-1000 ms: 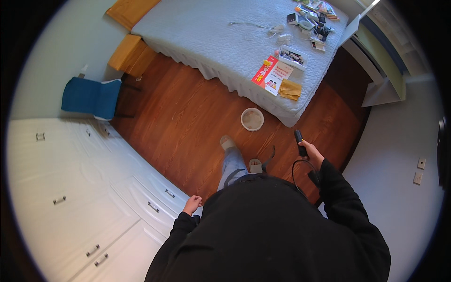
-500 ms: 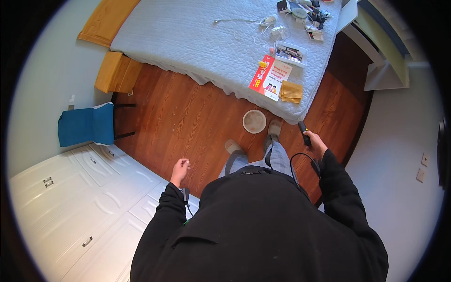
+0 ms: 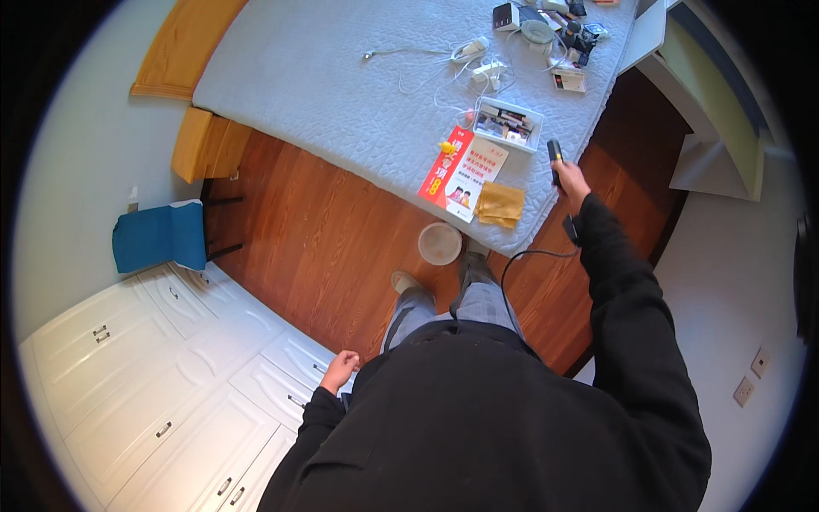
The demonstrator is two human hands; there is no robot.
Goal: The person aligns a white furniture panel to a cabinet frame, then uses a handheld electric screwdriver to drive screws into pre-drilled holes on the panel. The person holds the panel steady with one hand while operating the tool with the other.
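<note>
My right hand is closed around a slim black handheld device with a small yellow mark. It hangs over the bed's near right edge, to the right of a shallow white box of small items. A red and white book lies on the bed, with a folded mustard cloth at its lower right. My left hand is beside my waist, fingers curled in, with nothing seen in it. A black strap with a cable runs from my right wrist toward my body.
On the quilted bed lie a white power strip with cords and a cluster of small goods. A round pale bin stands on the wood floor by my feet. White cabinets and a blue chair are at left.
My right hand has moved forward with the black device, from beyond the bed corner to above its edge. My left hand has drawn back toward my waist. I have stepped closer to the bed.
</note>
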